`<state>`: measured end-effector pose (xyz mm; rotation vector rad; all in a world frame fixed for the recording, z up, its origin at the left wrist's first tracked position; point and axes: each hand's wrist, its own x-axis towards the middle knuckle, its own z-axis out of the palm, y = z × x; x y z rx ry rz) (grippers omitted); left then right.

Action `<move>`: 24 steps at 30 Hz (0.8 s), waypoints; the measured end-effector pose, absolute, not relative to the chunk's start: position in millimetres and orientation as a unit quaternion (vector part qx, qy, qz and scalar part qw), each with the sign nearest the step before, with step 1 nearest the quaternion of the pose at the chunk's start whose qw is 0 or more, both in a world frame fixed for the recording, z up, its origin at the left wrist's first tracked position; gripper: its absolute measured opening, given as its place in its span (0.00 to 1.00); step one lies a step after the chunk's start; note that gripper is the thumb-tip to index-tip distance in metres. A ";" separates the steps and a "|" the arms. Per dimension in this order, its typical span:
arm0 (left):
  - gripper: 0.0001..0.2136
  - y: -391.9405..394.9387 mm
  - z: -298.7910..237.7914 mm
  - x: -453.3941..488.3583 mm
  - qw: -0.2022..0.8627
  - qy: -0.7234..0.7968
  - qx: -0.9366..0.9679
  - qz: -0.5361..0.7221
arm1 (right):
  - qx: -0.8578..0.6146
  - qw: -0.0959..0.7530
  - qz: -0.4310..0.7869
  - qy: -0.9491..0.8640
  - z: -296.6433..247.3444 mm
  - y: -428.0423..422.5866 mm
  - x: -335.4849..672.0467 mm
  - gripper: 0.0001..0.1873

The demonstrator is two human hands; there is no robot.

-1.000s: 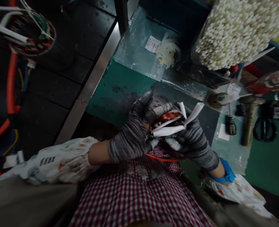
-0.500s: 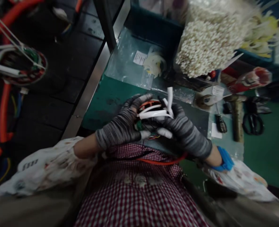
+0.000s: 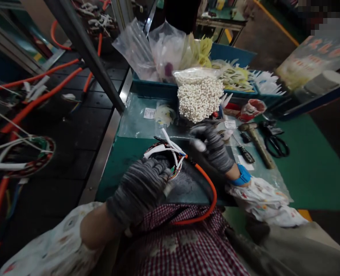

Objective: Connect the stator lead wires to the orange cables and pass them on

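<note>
Wire coil (image 3: 164,153) lies on the green workbench, near the middle of the view, with white sleeved ends standing up from it and a thick orange cable (image 3: 212,191) going out at its 4 o'clock side and curving down toward the person's checked apron (image 3: 181,249). Left hand (image 3: 138,191) in a grey knit glove is pressed on the coil from 7 o'clock, with the fingers closed over its lower edge, so it is touching and holding the bundle. Right hand (image 3: 213,149), also gray gloved and with a blue wrist strap (image 3: 241,176), is at 2 o'clock from the coil, well apart from the other hand; its fingers are half open, and I cannot see that they hold anything. Behind the coil at 12 o'clock stands a blue plastic crate (image 3: 158,89) with clear plastic bags and pale yellow pieces inside it, and in front of it is a clear bag of many small white parts (image 3: 198,99). At 3 o'clock, on a clear plastic sheet (image 3: 135,122) and the green mat, lie a hammer (image 3: 258,142), black scissors (image 3: 276,145) and a small screwdriver (image 3: 245,154). At 9 o'clock, on a dark shelf, is another wire coil (image 3: 28,157) with orange cables.
</note>
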<state>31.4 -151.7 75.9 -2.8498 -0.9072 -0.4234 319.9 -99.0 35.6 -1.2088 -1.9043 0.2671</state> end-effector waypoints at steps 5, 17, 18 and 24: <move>0.17 -172.3 74.1 26.9 0.183 -0.284 -0.931 -0.140 | -0.575 0.379 -0.142 -0.711 40.9 -55.0 376.4 0.12; 0.14 -166.6 28.8 24.1 0.098 -0.362 -0.869 -0.322 | -0.506 0.484 0.006 -0.714 68.4 -75.1 363.7 0.03; 0.13 -170.9 24.3 27.8 0.095 -0.389 -0.855 -0.330 | -0.501 0.516 0.041 -0.693 76.7 -85.5 359.7 0.03; 0.08 -165.5 12.4 41.7 0.007 -0.380 -0.865 -0.328 | -0.515 0.556 0.213 -0.616 117.7 -151.2 322.7 0.07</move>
